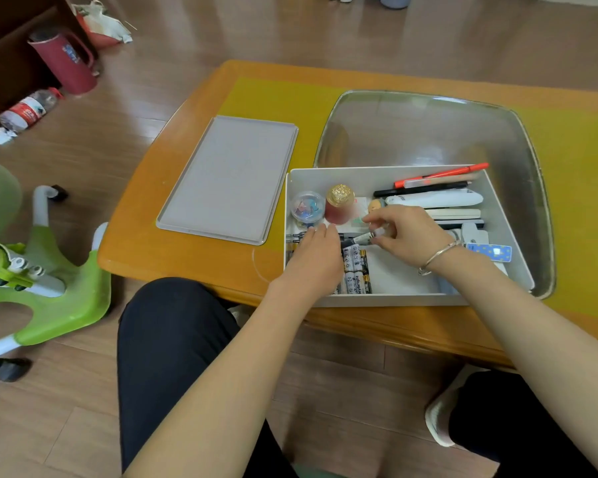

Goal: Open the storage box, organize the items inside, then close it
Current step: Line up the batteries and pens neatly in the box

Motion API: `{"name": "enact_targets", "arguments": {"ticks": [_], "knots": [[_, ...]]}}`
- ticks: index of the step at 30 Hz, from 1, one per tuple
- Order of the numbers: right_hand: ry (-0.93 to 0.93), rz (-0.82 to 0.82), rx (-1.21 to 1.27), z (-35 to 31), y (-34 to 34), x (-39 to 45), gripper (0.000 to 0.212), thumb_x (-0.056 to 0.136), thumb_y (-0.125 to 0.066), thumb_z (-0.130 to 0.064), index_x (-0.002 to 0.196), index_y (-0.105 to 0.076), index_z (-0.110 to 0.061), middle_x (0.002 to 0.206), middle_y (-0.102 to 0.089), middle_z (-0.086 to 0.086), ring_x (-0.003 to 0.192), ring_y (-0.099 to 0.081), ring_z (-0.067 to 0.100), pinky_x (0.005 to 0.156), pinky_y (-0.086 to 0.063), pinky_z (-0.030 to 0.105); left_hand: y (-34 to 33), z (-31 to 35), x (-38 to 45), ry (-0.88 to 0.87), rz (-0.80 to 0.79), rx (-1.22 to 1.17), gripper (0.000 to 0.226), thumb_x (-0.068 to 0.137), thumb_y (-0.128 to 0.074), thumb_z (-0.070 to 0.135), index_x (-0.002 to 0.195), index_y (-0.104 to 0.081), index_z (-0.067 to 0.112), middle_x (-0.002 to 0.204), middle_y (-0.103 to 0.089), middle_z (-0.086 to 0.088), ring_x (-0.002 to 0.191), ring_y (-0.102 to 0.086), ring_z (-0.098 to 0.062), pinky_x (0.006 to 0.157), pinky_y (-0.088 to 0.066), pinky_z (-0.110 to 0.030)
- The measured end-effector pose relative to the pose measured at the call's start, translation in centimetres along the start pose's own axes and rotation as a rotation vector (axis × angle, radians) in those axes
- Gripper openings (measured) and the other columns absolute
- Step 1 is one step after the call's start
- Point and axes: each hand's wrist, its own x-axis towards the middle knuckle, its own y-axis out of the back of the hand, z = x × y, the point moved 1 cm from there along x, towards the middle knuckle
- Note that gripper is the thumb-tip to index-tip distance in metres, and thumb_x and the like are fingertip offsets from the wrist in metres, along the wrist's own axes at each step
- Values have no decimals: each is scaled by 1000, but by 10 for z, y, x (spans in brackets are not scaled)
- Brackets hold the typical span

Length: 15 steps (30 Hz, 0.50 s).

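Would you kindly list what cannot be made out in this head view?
- Batteries: some hidden under the left hand.
- Small item pinched by the right hand: blurred, mostly covered by fingers.
- Box floor near the right wrist: hidden by the arm.
- Bracelet: detail too small.

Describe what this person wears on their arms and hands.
Both forearms are bare, with no sleeves in view. The right wrist carries a thin silver bangle. The left hand and right hand wear no gloves; no rings are visible.
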Motion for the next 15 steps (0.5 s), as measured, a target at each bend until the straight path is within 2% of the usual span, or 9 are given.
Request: {"name": "enact_targets", "arguments": {"ticks": [1,3,7,9,11,13,15], "knots": [[-14,-15,27,-1,1,-4,32,81,-70,-13,112,-66,-16,85,-63,-11,64,-47,-2,64,-33,1,2,2,-1,1,51,-85,31,96,-41,7,127,-44,4,127,-51,-15,118,-46,-28,99,-42,-39],[-29,-56,85,-4,1,-8,32,79,-73,-23,111,-67,-19,85,-64,-13,58,-48,-5,58,-35,1,8,6,-3,30,146,-278,20,100,-39,18,115,-50,11,107,-59,-7,97,-56,-21,79,-48,-34],[-34,-75,170,-12,-6,-12,37,76,-75,-33,109,-68,-18,87,-64,-13,61,-52,-13,58,-38,3,12,14,-1,111,203,-499,30,103,-31,36,90,-53,23,80,-57,5,74,-53,-4,57,-35,-22],[-25,-49,198,-17,-8,-13,31,77,-73,-32,104,-70,-18,80,-63,-15,60,-52,-14,57,-37,3,11,17,-1,140,186,-553,38,103,-28,42,77,-51,27,76,-56,8,72,-52,-2,55,-33,-21],[1,-27,230,-22,-9,-13,22,79,-72,-28,98,-73,-17,70,-60,-19,54,-51,-7,56,-36,5,7,19,-2,147,191,-583,40,103,-27,44,74,-50,28,76,-56,8,74,-53,-2,57,-34,-21],[15,-20,252,-26,-9,-15,16,79,-72,-22,94,-74,-16,65,-58,-21,51,-49,-3,58,-38,9,5,20,-2,163,209,-626,40,103,-26,43,74,-49,28,77,-55,10,76,-52,0,60,-34,-22],[18,-7,235,-26,-9,-16,14,79,-72,-19,92,-72,-16,65,-55,-21,53,-50,-7,60,-38,8,4,20,0,164,166,-649,40,103,-24,45,84,-54,26,83,-57,7,83,-55,-7,69,-39,-27]]}}
